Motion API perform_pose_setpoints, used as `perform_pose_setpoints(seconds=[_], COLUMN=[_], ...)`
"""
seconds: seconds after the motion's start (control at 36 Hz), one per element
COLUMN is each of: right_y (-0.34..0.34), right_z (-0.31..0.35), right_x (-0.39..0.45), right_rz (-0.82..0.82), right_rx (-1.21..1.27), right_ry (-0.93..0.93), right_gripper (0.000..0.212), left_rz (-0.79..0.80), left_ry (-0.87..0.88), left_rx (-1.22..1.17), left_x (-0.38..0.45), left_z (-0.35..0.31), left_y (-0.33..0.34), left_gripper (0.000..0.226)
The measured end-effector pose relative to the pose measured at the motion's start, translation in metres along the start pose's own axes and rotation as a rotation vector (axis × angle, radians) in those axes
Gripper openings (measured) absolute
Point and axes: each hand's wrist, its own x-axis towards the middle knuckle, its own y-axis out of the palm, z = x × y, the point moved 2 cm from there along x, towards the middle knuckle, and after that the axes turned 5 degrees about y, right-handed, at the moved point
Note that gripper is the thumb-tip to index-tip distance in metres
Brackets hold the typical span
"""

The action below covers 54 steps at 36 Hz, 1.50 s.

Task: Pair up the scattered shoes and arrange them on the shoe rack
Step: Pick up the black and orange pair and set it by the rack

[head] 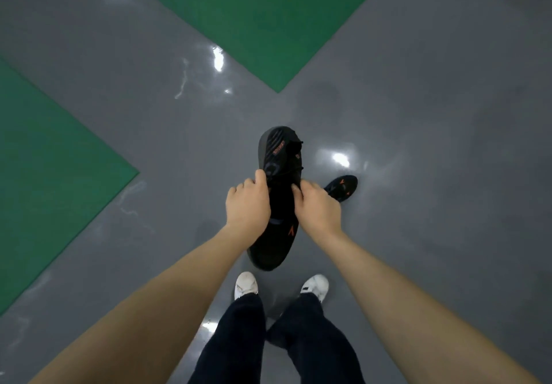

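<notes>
I hold a black sneaker (279,156) with orange marks in the air in front of me, its sole turned partly toward the camera. My left hand (248,204) grips its left side and my right hand (316,207) grips its right side at the middle. A second black shoe (342,188) with orange marks shows just past my right hand; whether it lies on the floor or hangs from that hand I cannot tell. No shoe rack is in view.
The floor is glossy grey (418,114) with green painted areas at the top (254,10) and left (44,159). My own legs in dark trousers and white sneakers (246,285) stand below the held shoe.
</notes>
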Motion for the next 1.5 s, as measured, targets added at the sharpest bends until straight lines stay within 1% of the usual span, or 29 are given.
perform_pose_setpoints(seconds=[0.11, 0.22, 0.39, 0.58, 0.72, 0.89, 0.94, 1.06, 1.11, 1.17, 1.22, 1.31, 1.42, 1.5], right_y=[0.001, 0.005, 0.016, 0.028, 0.05, 0.079, 0.09, 0.12, 0.139, 0.161, 0.183, 0.221, 0.27, 0.301], right_z=[-0.029, -0.061, -0.103, -0.157, -0.184, -0.205, -0.211, -0.23, -0.241, -0.253, -0.265, -0.285, -0.309, -0.32], right_x=[0.026, 0.052, 0.097, 0.135, 0.159, 0.176, 0.182, 0.192, 0.197, 0.2, 0.203, 0.209, 0.217, 0.228], right_rz=[0.001, 0.025, 0.073, 0.09, 0.086, 0.082, 0.091, 0.15, 0.183, 0.167, 0.107, 0.077, 0.094, 0.097], right_rx=[0.021, 0.035, 0.114, 0.104, 0.119, 0.091, 0.18, 0.529, 0.597, 0.65, 0.727, 0.774, 0.771, 0.714], right_ry=[0.031, 0.066, 0.122, 0.157, 0.221, 0.269, 0.314, 0.413, 0.474, 0.583, 0.736, 0.931, 1.068, 1.131], right_gripper=[0.037, 0.036, 0.036, 0.037, 0.037, 0.038, 0.037, 0.036, 0.04, 0.045, 0.048, 0.055, 0.069, 0.08], left_rz=[0.049, 0.078, 0.116, 0.153, 0.175, 0.199, 0.221, 0.229, 0.211, 0.21, 0.219, 0.23, 0.221, 0.22], left_ry=[0.024, 0.052, 0.057, 0.093, 0.114, 0.169, 0.172, 0.18, 0.186, 0.185, 0.179, 0.176, 0.188, 0.193], left_rx=[-0.028, -0.006, 0.005, 0.007, -0.018, 0.026, -0.006, -0.042, -0.018, 0.002, 0.006, 0.029, 0.053, 0.077], left_x=[0.031, 0.062, 0.113, 0.157, 0.187, 0.214, 0.224, 0.246, 0.256, 0.264, 0.272, 0.287, 0.308, 0.323], left_z=[-0.022, -0.044, -0.074, -0.111, -0.125, -0.126, -0.124, -0.117, -0.111, -0.107, -0.105, -0.098, -0.09, -0.084], left_y=[0.012, 0.026, 0.052, 0.086, 0.116, 0.152, 0.165, 0.189, 0.203, 0.219, 0.238, 0.273, 0.315, 0.343], left_gripper=[0.02, 0.024, 0.022, 0.021, 0.022, 0.022, 0.02, 0.021, 0.022, 0.022, 0.022, 0.023, 0.023, 0.023])
